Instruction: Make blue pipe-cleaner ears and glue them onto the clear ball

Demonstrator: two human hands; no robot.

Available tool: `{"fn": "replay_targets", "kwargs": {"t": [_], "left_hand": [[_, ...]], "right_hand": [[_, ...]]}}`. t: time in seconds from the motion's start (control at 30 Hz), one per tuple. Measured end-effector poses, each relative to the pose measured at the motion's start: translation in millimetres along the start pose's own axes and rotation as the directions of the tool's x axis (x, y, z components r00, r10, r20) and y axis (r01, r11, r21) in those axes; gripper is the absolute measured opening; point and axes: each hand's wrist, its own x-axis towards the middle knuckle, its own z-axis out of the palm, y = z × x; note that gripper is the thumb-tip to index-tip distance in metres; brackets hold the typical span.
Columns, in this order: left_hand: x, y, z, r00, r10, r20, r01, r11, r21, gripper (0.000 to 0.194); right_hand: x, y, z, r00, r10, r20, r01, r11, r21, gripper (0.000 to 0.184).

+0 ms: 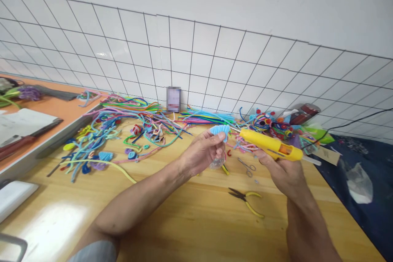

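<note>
My left hand (207,153) pinches a light blue ribbed piece (220,131) that looks made of coiled pipe cleaner. In my right hand (284,172) is a yellow hot glue gun (270,144), its nozzle pointing left and close to the blue piece's right edge. Whether the nozzle touches it, I cannot tell. A clear glue stick (311,161) sticks out of the gun's rear. Below my left hand a small clear round object (217,163) is partly hidden. Small scissors (247,167) and yellow-handled pliers (247,201) lie on the wooden table between my forearms.
Loose pipe cleaners (208,118) in many colours lie along the tiled wall, with a tangled heap (101,131) at the left. A small card (173,99) stands against the wall. A colourful pipe-cleaner figure (264,119), a dark red can (307,112) and a black cord (353,120) are at the right.
</note>
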Motion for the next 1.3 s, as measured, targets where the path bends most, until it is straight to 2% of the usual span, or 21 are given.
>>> {"fn": "replay_targets", "kwargs": {"t": [0.43, 0.67, 0.83, 1.03, 1.3], "left_hand": [[1.6, -0.9, -1.6, 1.000, 0.019, -0.004, -0.019, 1.000, 0.010, 0.046], [0.8, 2.3, -0.7, 0.999, 0.007, -0.043, -0.009, 0.999, -0.044, 0.043], [1.3, 3.2, -0.1, 0.999, 0.017, -0.037, -0.018, 1.000, -0.002, 0.041], [2.3, 5.1, 1.6, 0.997, 0.074, -0.023, -0.073, 0.997, 0.019, 0.043], [2.4, 5.4, 2.8, 0.996, 0.081, -0.026, -0.081, 0.997, 0.002, 0.047]], "right_hand": [[-0.7, 3.6, 1.8, 0.999, 0.027, 0.034, -0.029, 0.998, 0.063, 0.023], [-3.0, 1.7, 1.2, 0.997, 0.024, 0.070, -0.028, 0.998, 0.055, 0.020], [-2.6, -2.1, 0.9, 0.996, 0.011, 0.089, -0.015, 0.999, 0.050, 0.020], [-5.2, 4.1, -0.4, 0.994, 0.017, 0.104, -0.018, 1.000, 0.006, 0.019], [-8.7, 9.0, -0.9, 0.994, 0.024, 0.107, -0.021, 1.000, -0.022, 0.017]]}}
